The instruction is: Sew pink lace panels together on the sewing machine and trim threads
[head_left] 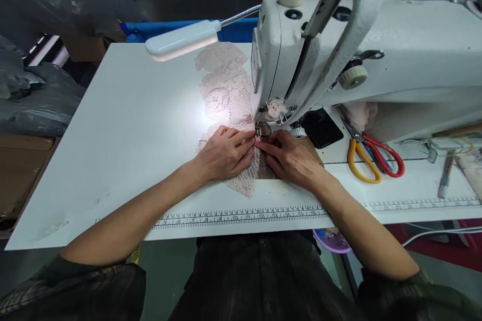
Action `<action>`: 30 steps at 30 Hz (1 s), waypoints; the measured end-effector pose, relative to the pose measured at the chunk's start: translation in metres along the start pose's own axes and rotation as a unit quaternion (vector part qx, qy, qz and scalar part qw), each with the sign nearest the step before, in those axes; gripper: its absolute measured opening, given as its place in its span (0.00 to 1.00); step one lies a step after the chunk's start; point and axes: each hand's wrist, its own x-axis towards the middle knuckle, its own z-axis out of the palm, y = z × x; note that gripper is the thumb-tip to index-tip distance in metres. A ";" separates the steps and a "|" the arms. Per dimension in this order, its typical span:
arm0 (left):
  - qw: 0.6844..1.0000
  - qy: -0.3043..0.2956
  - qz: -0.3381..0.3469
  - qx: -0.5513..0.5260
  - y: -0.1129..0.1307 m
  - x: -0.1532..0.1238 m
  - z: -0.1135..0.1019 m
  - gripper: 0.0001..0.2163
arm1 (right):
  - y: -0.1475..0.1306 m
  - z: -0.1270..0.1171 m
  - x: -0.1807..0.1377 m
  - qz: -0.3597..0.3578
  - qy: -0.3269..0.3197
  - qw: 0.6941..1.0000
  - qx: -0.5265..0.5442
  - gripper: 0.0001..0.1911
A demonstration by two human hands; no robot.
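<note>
Pale pink lace (228,93) lies on the white sewing table, running from behind the machine's needle area toward me. My left hand (226,153) rests on this lace, fingers stretched toward the presser foot (263,129) and pressing the fabric down. On the other side, my right hand (288,158) has its fingers curled, with the fingertips at the lace edge just in front of the foot. It appears to pinch that edge; the exact grip is partly hidden. The lace's pointed near end hangs out below both hands, flat on the table.
The white sewing machine (406,45) fills the right side, with a lamp (183,40) at its left. Under its arm lie a black phone (323,128) and scissors (371,155) with yellow and red handles. A printed ruler (226,218) runs along the table's front edge.
</note>
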 end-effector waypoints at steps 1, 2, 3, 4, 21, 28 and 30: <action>1.000 0.002 -0.008 0.000 0.001 0.000 0.001 0.16 | 0.000 0.000 0.001 0.002 0.000 1.000 0.000 0.17; 1.000 0.004 -0.016 0.001 0.001 0.001 0.001 0.16 | 0.000 0.001 0.002 0.003 0.000 1.000 0.001 0.18; 1.000 0.006 -0.024 0.003 0.002 0.002 0.002 0.16 | 0.000 0.001 0.002 0.006 -0.001 1.000 0.002 0.18; 0.999 0.008 -0.031 0.004 0.003 0.002 0.002 0.16 | 0.000 0.001 0.002 0.008 -0.003 1.000 0.003 0.18; 0.991 0.093 -0.087 -0.032 -0.008 0.009 0.007 0.14 | -0.001 0.004 -0.001 0.011 0.002 1.000 0.001 0.19; 0.991 0.011 -0.131 -0.004 -0.065 0.034 0.000 0.18 | -0.004 0.006 -0.002 0.009 0.028 1.000 -0.009 0.19; 0.992 -0.011 -0.125 -0.015 -0.078 0.036 0.000 0.19 | -0.003 0.005 -0.003 0.010 0.035 0.999 0.015 0.19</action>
